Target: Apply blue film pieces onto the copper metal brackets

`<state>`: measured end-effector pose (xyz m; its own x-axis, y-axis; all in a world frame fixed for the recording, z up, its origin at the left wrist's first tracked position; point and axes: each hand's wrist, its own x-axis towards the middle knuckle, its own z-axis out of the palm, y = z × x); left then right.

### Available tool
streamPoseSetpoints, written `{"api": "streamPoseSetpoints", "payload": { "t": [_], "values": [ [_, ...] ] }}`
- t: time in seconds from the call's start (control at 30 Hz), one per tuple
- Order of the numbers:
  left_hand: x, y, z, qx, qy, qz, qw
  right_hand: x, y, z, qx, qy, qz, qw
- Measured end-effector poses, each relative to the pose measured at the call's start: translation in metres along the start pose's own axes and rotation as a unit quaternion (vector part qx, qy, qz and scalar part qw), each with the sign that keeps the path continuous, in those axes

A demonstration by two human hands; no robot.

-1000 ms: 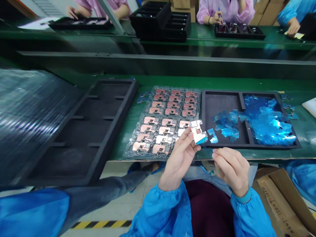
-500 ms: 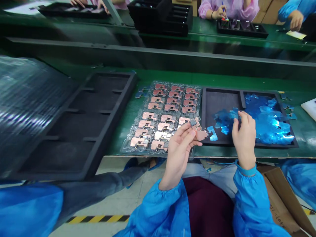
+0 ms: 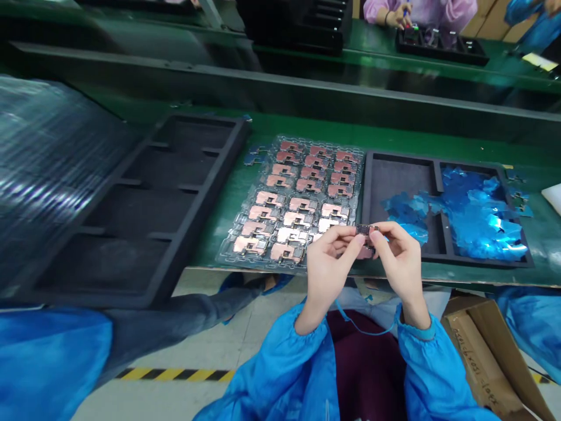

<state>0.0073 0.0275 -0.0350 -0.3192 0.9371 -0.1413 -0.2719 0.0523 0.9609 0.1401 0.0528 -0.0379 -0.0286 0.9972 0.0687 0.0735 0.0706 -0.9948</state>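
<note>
A small circuit board (image 3: 364, 230) with a copper-coloured patch is pinched between both hands, just above the table's front edge. My left hand (image 3: 331, 257) grips its left side with thumb and fingers. At its right side, the fingertips of my right hand (image 3: 398, 251) are closed on it. Left of and behind the hands lies a clear plastic tray (image 3: 225, 248) with rows of similar copper-faced boards (image 3: 293, 218). Blue film pieces (image 3: 475, 216) are heaped in a black foam tray (image 3: 401, 161) to the right, some spilling over its divider.
A long black compartment tray (image 3: 118, 257) stands at the left beside stacked clear plastic trays (image 3: 48, 158). A raised bar (image 3: 280, 88) crosses behind the work area. Across it, a person in pink sleeves (image 3: 456, 14) works at another black tray (image 3: 442, 49). A cardboard box (image 3: 477, 356) sits below right.
My right hand has moved left from the blue film to the board and now grips it. The board has been turned in my left hand. The view has shifted slightly.
</note>
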Motion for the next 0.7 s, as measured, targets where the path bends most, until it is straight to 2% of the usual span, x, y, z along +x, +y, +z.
{"api": "streamPoseSetpoints", "payload": {
  "t": [0.13, 0.33, 0.43, 0.5, 0.57, 0.63, 0.7],
  "values": [
    [-0.001, -0.001, -0.003, 0.000, -0.007, -0.010, 1.000, -0.001, 0.002, -0.001, 0.001, -0.012, 0.015, 1.000],
    [-0.002, 0.007, -0.009, -0.031, -0.056, -0.033, 0.997, -0.008, 0.003, 0.014, 0.049, 0.081, -0.006, 0.995],
    [0.000, 0.014, -0.021, 0.013, -0.055, -0.003, 0.998, -0.007, 0.002, 0.025, 0.065, 0.074, -0.006, 0.995],
    [0.004, 0.020, -0.034, 0.099, -0.060, 0.045, 0.992, -0.004, 0.001, 0.032, 0.063, 0.056, 0.003, 0.996],
    [0.010, 0.027, -0.048, 0.223, -0.083, 0.126, 0.963, -0.001, 0.000, 0.040, 0.064, 0.047, 0.013, 0.997],
    [0.018, 0.033, -0.060, 0.342, -0.108, 0.219, 0.907, 0.003, 0.002, 0.048, 0.075, 0.048, 0.017, 0.996],
    [0.026, 0.037, -0.069, 0.426, -0.132, 0.283, 0.849, 0.006, 0.004, 0.058, 0.091, 0.050, 0.021, 0.994]
  ]
}}
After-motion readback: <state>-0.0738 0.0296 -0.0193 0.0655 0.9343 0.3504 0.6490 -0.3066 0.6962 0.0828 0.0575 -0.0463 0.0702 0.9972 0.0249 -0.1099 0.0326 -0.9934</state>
